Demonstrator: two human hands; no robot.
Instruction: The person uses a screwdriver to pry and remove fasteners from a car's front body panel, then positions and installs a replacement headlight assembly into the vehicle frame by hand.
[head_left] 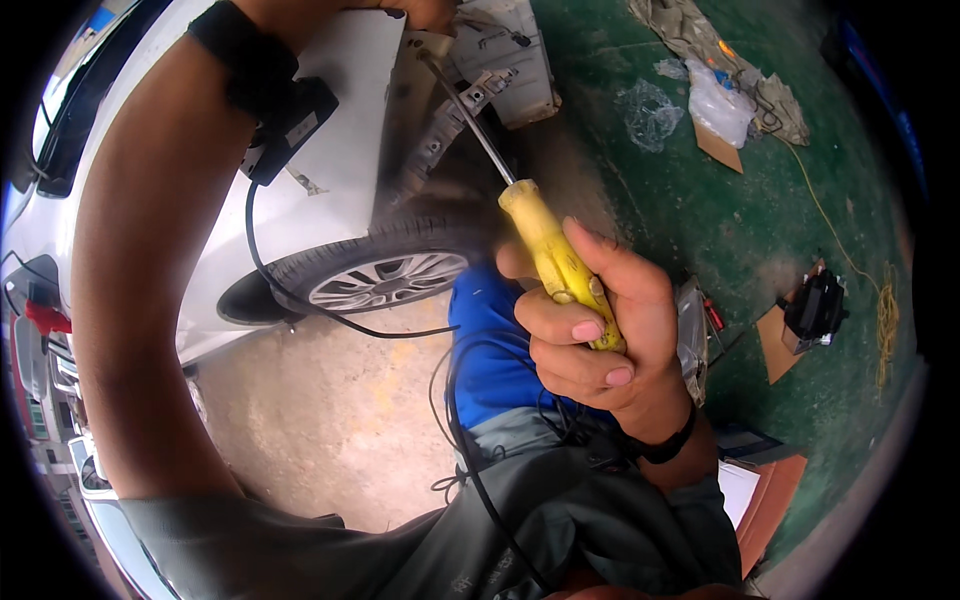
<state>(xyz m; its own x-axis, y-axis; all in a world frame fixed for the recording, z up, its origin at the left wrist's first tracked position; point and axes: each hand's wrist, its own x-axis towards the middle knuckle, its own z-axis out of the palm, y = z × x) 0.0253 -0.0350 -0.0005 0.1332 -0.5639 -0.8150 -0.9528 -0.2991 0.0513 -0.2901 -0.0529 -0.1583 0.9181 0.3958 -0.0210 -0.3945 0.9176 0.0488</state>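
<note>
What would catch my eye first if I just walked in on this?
Most likely the yellow-handled screwdriver gripped in the right hand at centre, its shaft angled up toward the white car. Then the car's wheel just left of it, and the left hand up at the top edge.

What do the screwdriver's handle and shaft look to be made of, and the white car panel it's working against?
Screwdriver handle: yellow, smooth with a dull sheen, likely hard plastic; the right hand grips it. The shaft: thin, grey and glinting, looks like bare steel. White car panel: glossy, even white, probably painted sheet metal, though painted plastic can't be ruled out. The left hand sits at its upper edge, mostly out of frame.
</note>
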